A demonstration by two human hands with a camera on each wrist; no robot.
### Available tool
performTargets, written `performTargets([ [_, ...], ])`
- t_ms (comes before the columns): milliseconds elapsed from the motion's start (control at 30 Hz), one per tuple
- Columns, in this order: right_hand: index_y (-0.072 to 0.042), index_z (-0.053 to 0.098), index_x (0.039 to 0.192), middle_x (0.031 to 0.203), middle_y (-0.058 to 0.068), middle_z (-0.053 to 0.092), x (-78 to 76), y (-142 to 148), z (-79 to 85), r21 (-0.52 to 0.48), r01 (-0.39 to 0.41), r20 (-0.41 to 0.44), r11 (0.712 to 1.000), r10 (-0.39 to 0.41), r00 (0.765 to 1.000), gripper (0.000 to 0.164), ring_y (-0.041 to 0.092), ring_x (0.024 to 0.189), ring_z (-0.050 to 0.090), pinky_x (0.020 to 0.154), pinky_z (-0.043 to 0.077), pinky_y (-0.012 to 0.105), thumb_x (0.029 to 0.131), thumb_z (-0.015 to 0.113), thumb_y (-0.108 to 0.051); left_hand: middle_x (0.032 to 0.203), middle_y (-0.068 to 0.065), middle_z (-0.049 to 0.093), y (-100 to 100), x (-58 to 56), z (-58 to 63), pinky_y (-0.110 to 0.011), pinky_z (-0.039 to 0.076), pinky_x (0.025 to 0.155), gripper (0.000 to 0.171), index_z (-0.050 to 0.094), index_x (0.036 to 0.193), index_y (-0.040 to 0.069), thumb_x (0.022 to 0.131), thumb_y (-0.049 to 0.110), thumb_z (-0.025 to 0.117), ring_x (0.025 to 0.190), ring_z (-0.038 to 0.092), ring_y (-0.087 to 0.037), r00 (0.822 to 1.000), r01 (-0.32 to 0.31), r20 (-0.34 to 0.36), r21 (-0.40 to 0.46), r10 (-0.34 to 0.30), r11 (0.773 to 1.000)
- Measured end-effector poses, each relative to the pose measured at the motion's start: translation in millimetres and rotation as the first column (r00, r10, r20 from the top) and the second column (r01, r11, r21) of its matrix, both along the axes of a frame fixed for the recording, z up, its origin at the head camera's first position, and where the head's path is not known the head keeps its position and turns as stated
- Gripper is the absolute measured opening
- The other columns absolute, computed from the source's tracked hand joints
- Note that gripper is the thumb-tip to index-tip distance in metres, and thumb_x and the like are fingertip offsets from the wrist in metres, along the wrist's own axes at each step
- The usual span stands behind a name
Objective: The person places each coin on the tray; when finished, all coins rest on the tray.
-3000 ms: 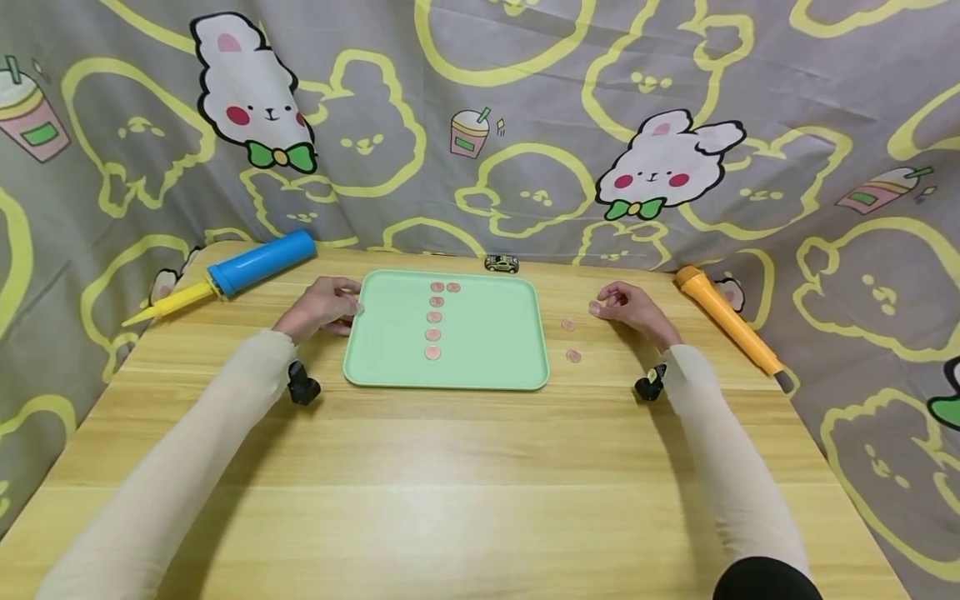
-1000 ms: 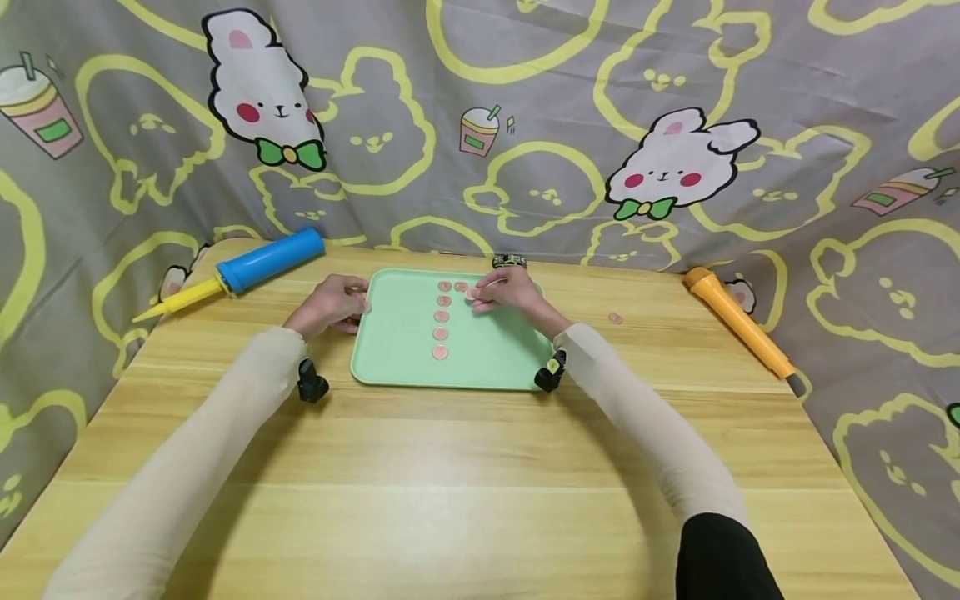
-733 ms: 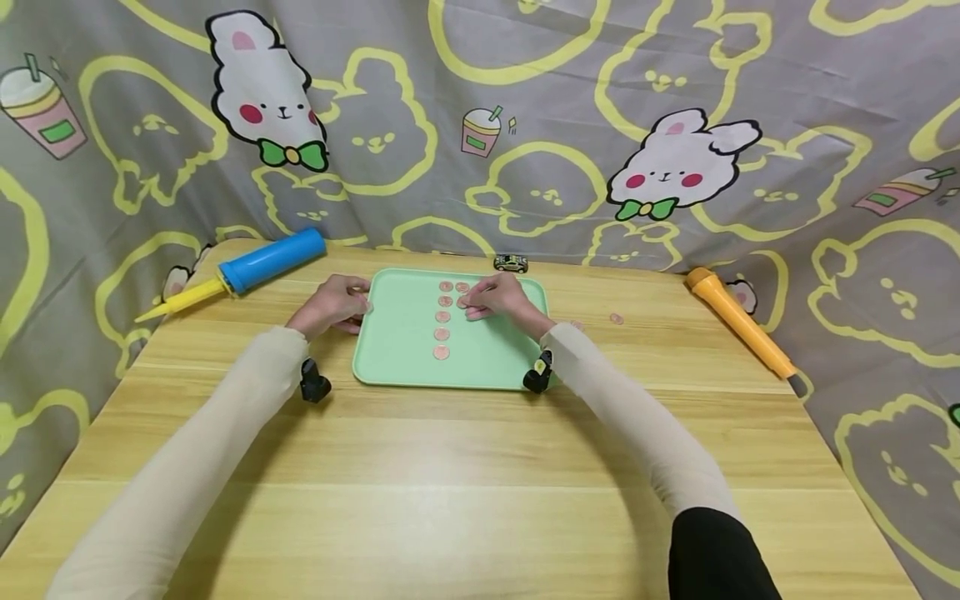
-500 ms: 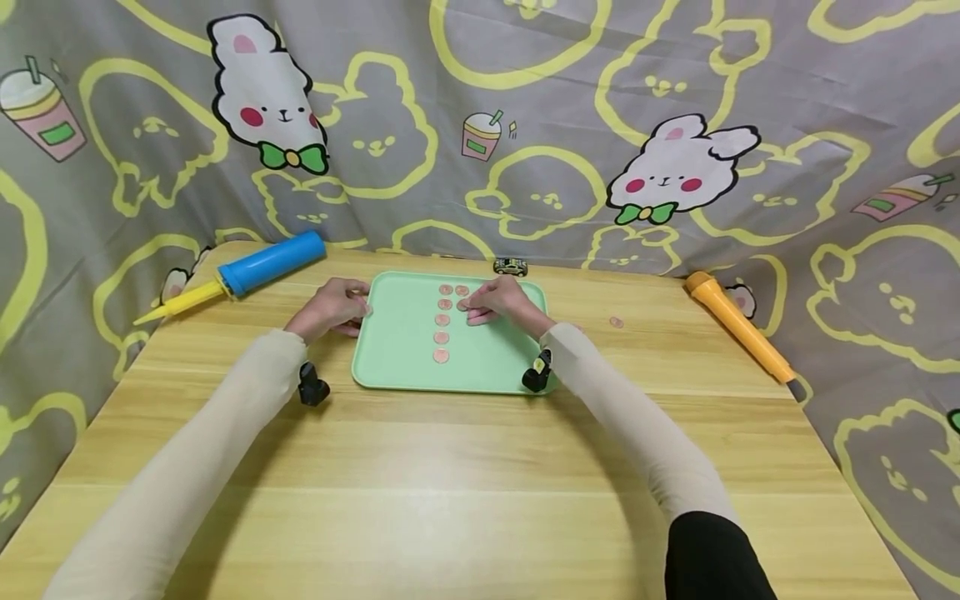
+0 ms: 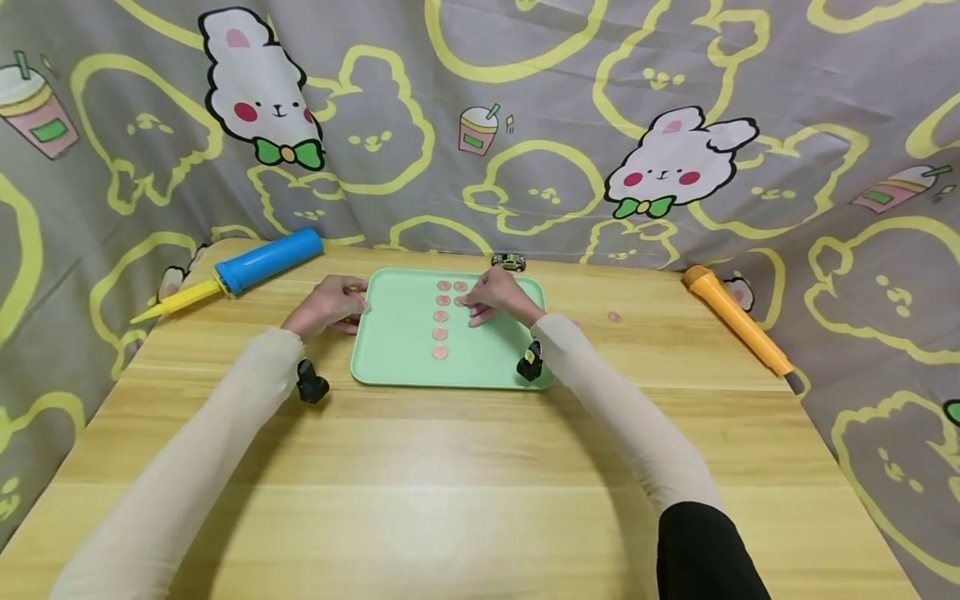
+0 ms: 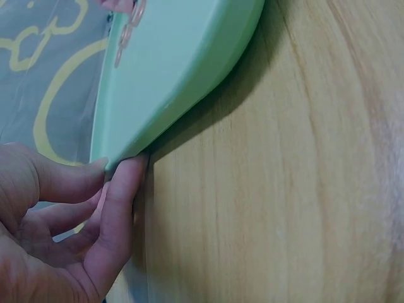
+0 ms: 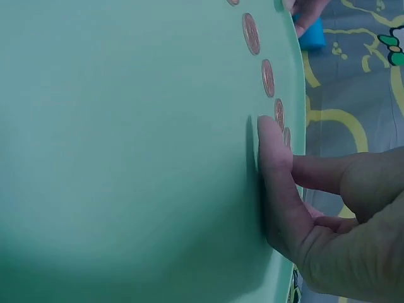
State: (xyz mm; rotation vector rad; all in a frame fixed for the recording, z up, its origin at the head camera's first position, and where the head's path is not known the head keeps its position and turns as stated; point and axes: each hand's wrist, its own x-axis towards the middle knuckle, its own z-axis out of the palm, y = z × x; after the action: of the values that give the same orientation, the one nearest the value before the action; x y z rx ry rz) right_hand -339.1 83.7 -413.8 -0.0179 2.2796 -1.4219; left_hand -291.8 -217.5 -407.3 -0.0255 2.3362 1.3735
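Observation:
A pale green tray [image 5: 397, 354] lies on the table with several copper-coloured coins in it. Most form a column [image 5: 440, 333]; one [image 5: 461, 286] sits right of its top. My left hand [image 5: 328, 305] pinches the tray's left rim; in the left wrist view its thumb [image 6: 72, 181] is at the edge and a finger below. My right hand [image 5: 501, 293] reaches over the tray, fingertips touching a coin [image 5: 460, 301] in the second row. In the right wrist view the index finger [image 7: 278, 170] is fairly straight and hides that coin.
One loose coin [image 5: 615, 317] lies on the table right of the tray; another is mostly behind the right sleeve. A toy car [image 5: 509, 262] stands behind the tray. A blue and yellow hand pump [image 5: 270, 261] lies left, an orange toy microphone [image 5: 738, 323] right.
My right hand has come from the table at the right to the tray, bringing a coin to the second row. Lately only its wrist and fingers shift slightly. The left hand keeps its place.

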Motion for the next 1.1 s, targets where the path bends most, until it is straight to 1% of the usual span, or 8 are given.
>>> performTargets([
  [100,0.008,0.066,0.093,0.077,0.015,0.073,0.2,1,0.3,0.007,-0.01,-0.014,1.0,0.01,1.0,0.014,0.019,0.055,0.071,0.069,0.066,0.035,0.098,0.072,-0.004,0.137,-0.027,0.051,1,-0.9,-2.1,-0.032,0.064,0.081,0.063,0.026,0.162,-0.006,0.107,0.006,0.053,0.114,0.06,-0.034,1.0,0.001,-0.003,0.007,-0.001,1.0],
  [200,0.008,0.065,0.099,0.084,0.018,0.073,1.0,4,3.7,0.001,-0.024,-0.035,1.0,0.024,0.999,0.013,0.02,0.059,0.071,0.069,0.067,0.037,0.101,0.067,-0.005,0.136,-0.027,0.052,2,-2.8,-2.4,-0.031,0.064,0.079,0.063,0.026,0.162,-0.007,0.106,0.006,0.052,0.113,0.06,-0.033,1.0,0.006,-0.002,0.017,-0.006,1.0],
  [300,0.009,0.065,0.109,0.097,0.023,0.072,3.4,9,9.1,0.014,-0.073,-0.069,0.997,0.074,0.995,0.016,0.027,0.072,0.073,0.073,0.067,0.04,0.104,0.063,-0.006,0.134,-0.027,0.053,2,-4.1,-3.4,-0.03,0.064,0.077,0.063,0.026,0.162,-0.008,0.105,0.006,0.052,0.109,0.062,-0.03,1.0,0.012,-0.001,0.025,-0.012,1.0],
  [400,0.012,0.064,0.117,0.11,0.029,0.069,6.8,16,17.3,0.018,-0.127,-0.114,0.992,0.128,0.985,0.021,0.038,0.09,0.072,0.081,0.066,0.046,0.106,0.058,-0.006,0.13,-0.024,0.056,0,-5.6,-5.1,-0.029,0.064,0.076,0.062,0.028,0.161,-0.007,0.106,0.006,0.052,0.104,0.064,-0.026,1.0,0.013,0.001,0.027,-0.013,1.0],
  [533,0.013,0.062,0.12,0.119,0.034,0.065,10.6,31,28.1,0.032,-0.158,-0.168,0.987,0.161,0.973,0.024,0.049,0.103,0.068,0.087,0.064,0.051,0.108,0.055,-0.006,0.127,-0.024,0.058,-4,-6.6,-5.9,-0.031,0.065,0.078,0.061,0.028,0.161,-0.007,0.108,0.008,0.053,0.104,0.064,-0.026,1.0,0.027,0.003,0.016,-0.027,1.0],
  [733,0.014,0.06,0.126,0.123,0.037,0.063,11.5,63,35.1,0.047,-0.12,-0.178,0.992,0.126,0.976,0.028,0.051,0.108,0.067,0.087,0.065,0.047,0.109,0.054,-0.007,0.132,-0.027,0.053,-4,-5.8,-2.2,-0.033,0.065,0.082,0.062,0.025,0.162,-0.007,0.109,0.01,0.052,0.11,0.061,-0.032,0.999,0.041,0.02,0.005,-0.041,0.999],
  [933,0.014,0.06,0.123,0.123,0.038,0.065,10.1,99,43.5,0.063,-0.068,-0.188,0.996,0.079,0.979,0.027,0.048,0.106,0.069,0.092,0.062,0.052,0.109,0.054,-0.008,0.133,-0.027,0.053,-5,-6.5,-0.6,-0.034,0.065,0.082,0.064,0.024,0.162,-0.007,0.108,0.011,0.053,0.109,0.062,-0.031,0.998,0.053,0.043,0.013,-0.054,0.998],
  [1100,0.013,0.059,0.118,0.122,0.035,0.066,10.3,135,49.8,0.155,-0.062,-0.189,0.986,0.091,0.978,0.026,0.041,0.103,0.071,0.093,0.063,0.049,0.11,0.051,-0.01,0.129,-0.025,0.053,-2,-7.1,0.6,-0.034,0.065,0.082,0.063,0.024,0.161,-0.009,0.108,0.009,0.053,0.105,0.062,-0.028,0.998,0.057,0.037,0.01,-0.057,0.998],
])
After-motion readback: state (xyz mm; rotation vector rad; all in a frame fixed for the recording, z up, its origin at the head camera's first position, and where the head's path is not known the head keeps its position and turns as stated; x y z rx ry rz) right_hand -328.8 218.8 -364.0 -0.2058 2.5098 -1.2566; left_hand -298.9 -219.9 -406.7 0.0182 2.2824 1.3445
